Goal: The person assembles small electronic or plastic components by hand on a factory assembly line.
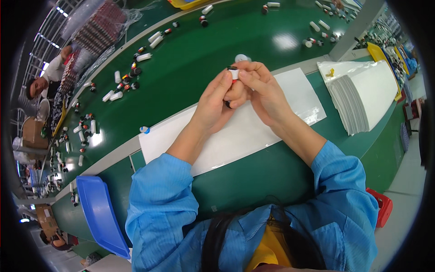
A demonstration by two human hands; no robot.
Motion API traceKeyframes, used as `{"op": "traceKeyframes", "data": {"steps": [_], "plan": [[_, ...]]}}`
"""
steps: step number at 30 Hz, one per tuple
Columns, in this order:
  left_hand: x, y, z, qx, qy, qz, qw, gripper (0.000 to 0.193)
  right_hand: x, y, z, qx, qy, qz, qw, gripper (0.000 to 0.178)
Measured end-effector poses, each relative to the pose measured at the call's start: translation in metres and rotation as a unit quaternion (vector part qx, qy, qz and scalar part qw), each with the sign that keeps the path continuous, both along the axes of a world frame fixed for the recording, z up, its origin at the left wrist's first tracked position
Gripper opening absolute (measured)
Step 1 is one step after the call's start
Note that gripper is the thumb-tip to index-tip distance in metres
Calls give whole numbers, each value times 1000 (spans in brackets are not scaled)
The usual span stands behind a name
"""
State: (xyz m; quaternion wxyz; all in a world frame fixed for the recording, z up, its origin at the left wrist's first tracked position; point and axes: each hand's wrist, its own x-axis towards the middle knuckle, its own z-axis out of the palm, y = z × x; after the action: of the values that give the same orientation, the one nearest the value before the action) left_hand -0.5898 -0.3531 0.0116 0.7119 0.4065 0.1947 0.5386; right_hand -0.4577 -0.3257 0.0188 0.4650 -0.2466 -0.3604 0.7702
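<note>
Both of my hands meet over the far edge of a white sheet (208, 152) lying on the green table. My left hand (210, 104) and my right hand (267, 93) pinch a small figure-like piece (234, 73) between thumbs and fingertips. It has a white middle, a dark top and a bit of red below; my fingers cover the rest. A dark rounded part (228, 104) shows under my left fingers, and I cannot tell whether it belongs to the same piece. Just beyond my fingertips is a round whitish thing (241, 58), partly hidden.
Beyond a pale rail runs a green belt (190, 68) with scattered white cylinders (144, 57) and small dark-and-red parts (136, 71). A blue tray (102, 213) lies at left, a stack of white sheets (358, 97) at right. A red object (382, 207) sits near my right elbow. Another person (54, 70) is at far left.
</note>
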Motion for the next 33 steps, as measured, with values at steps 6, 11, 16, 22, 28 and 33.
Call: {"op": "traceKeyframes", "data": {"steps": [6, 11, 16, 22, 28, 33], "plan": [[-65, -30, -17, -34, -104, -184, 977, 53, -48, -19, -11, 104, -26, 53, 993, 55], [-113, -33, -6, 104, 439, 64, 890, 41, -61, -7, 4, 176, -180, 50, 967, 43], [-216, 7, 7, 179, 738, 366, 538, 15, -24, 48, 19, 406, -603, -172, 665, 49], [-332, 108, -60, -75, 821, 437, 361, 39, -25, 64, -46, 499, -572, -173, 628, 43], [-293, 142, -86, -116, 870, 377, 295, 36, -19, 19, -82, 463, -529, -50, 710, 27], [-231, 112, -92, 294, 893, 242, 239, 16, -21, -15, -90, 668, -549, -24, 501, 24]]}}
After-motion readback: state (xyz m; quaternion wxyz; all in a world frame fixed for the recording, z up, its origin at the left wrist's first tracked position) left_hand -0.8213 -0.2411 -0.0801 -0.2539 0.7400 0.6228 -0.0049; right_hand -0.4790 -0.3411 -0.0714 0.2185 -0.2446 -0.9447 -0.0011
